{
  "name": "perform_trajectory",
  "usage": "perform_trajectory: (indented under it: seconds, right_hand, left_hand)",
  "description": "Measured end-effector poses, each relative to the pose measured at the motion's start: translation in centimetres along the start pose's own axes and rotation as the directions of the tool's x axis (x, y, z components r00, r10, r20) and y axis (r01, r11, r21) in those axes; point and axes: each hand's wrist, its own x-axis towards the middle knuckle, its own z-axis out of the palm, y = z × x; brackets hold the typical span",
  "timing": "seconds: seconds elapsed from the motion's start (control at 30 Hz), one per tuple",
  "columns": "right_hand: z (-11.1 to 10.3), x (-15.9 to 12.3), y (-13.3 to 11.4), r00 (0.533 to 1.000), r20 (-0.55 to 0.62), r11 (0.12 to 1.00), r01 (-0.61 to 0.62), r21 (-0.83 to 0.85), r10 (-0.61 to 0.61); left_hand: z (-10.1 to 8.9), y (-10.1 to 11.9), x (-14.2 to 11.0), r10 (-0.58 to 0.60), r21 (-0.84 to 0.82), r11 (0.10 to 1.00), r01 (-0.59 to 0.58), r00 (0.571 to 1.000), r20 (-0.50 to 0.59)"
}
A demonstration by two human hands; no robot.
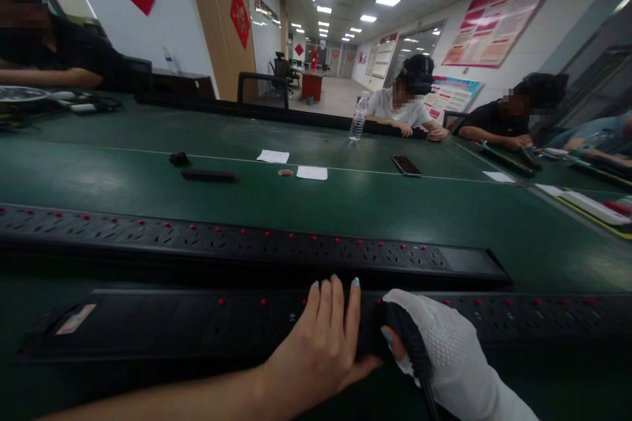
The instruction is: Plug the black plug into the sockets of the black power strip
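Observation:
A long black power strip [162,325] with red indicator dots lies across the table close to me. My left hand [326,335], bare, grips it from above near the middle, fingers over the top and thumb along the near side. My right hand [449,342] wears a white dotted glove with the thumb tip exposed. It is closed around a black plug [402,329], whose cord runs down towards me. The plug is against the strip's top face; its pins are hidden, so I cannot tell how far in they sit.
Behind lies a second long black power strip [296,247], parallel to the near one. Farther off on the green table [276,200] are a black bar [208,175], paper slips [312,173], a phone [405,165] and a water bottle [359,117]. Several people sit around the table.

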Motion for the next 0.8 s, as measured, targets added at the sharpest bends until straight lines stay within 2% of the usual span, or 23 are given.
perform_trajectory:
  seconds: [0.4, 0.67, 0.73, 0.8]
  right_hand:
    - [-0.7, 0.7, -0.5, 0.999, -0.024, 0.992, 0.036, -0.122, -0.039]
    - [0.3, 0.0, 0.1, 0.991, -0.055, 0.963, 0.102, -0.248, -0.119]
    - [-0.2, 0.0, 0.5, 0.989, -0.02, 0.952, 0.137, -0.273, -0.148]
    - [-1.8, 0.2, 1.0, 0.988, 0.025, 0.954, 0.153, -0.257, -0.151]
  left_hand:
    - [0.2, -0.1, 0.3, 0.011, 0.023, 1.0, -0.011, 1.0, -0.017]
    - [0.4, -0.2, 0.5, 0.015, 0.039, 0.999, -0.013, 0.998, -0.066]
    - [0.2, -0.2, 0.5, 0.01, 0.04, 0.999, -0.007, 0.998, -0.062]
    - [0.0, -0.2, 0.5, 0.0, 0.043, 0.999, 0.002, 0.999, -0.052]
